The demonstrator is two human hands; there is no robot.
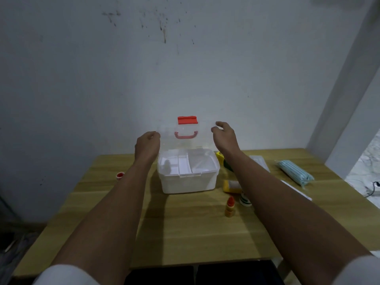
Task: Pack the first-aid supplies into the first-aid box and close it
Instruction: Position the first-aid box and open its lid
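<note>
A: Where is the box?

B: The white box sits on the desk near its far edge, open. Its clear lid stands upright, with a red latch at the top and a red handle below it. A white tray with dividers fills the top of the box.

A: And the hands?

B: Both are raised to the lid. The left hand is at its left edge, fingers curled; I cannot tell whether it grips the lid. The right hand pinches the lid's upper right corner between thumb and fingers.

A: The supplies?

B: All outside the box. Right of it lie a yellow tube, a small bottle with a red cap, a white jar with green stripes, and a yellow-green pack partly hidden by the right forearm. Farther right is a bag of blue masks and flat white packets. A small red-and-white item lies left of the box.
</note>
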